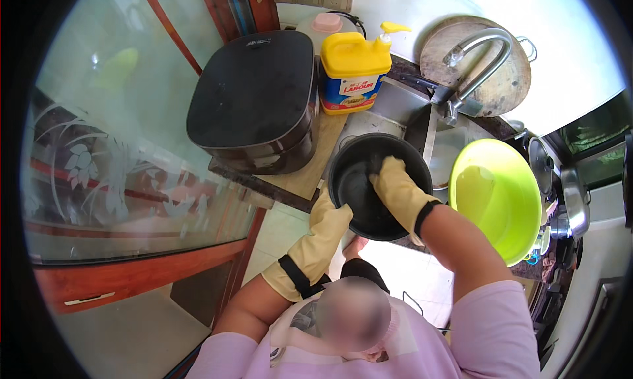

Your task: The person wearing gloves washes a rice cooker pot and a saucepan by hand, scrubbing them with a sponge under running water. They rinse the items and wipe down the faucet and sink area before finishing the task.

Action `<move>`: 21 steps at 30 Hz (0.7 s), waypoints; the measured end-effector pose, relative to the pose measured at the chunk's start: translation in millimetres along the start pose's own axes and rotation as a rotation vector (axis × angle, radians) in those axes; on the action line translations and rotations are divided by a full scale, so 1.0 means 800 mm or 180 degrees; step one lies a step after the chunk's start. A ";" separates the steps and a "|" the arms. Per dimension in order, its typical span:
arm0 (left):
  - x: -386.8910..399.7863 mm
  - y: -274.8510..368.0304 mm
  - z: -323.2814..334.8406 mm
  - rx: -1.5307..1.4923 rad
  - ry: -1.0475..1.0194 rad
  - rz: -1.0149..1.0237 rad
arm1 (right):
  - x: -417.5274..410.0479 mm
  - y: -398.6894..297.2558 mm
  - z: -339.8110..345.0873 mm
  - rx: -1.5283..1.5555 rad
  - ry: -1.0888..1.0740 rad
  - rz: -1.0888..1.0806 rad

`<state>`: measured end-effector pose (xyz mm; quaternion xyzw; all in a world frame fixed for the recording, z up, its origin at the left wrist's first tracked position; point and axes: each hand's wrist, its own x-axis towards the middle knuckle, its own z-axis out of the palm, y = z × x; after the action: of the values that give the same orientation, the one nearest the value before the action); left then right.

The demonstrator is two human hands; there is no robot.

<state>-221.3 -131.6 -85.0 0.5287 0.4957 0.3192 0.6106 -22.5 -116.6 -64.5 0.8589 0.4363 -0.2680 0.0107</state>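
A round black pot [361,191] is tilted over the near side of a stainless steel sink [403,102], its inside facing me. My left hand [331,213], in a cream rubber glove, grips the pot's rim at the lower left. Inside the pot is my right hand [393,176], gloved the same way; a dark, blurred thing [377,165] shows at its fingertips, and I cannot tell what it is. A bright green plastic basin [497,201] stands tilted to the right of my right hand.
A large black-lidded appliance [252,92] and a yellow-capped detergent jug [353,72] stand left of the sink. Behind it are a curved faucet [499,57], a cleaver [440,91] and a round wooden board [474,67]. Glass panels [138,161] line the left; pots [573,201] crowd the right.
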 end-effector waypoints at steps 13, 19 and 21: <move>0.015 -0.035 -0.013 0.0238 0.0257 0.0157 | 0.007 -0.005 0.019 -0.1104 -0.0687 -0.0614; 0.012 -0.022 -0.012 -0.0137 0.0194 0.0417 | -0.033 -0.014 0.054 -0.0813 0.0019 -0.2667; 0.007 -0.010 -0.005 -0.0048 0.0069 0.0360 | 0.022 0.064 0.057 -0.1091 -0.0888 -0.0989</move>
<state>-224.7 -127.1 -93.8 0.5477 0.4692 0.3627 0.5902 3.9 -147.3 -123.1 0.7221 0.5962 -0.3044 0.1747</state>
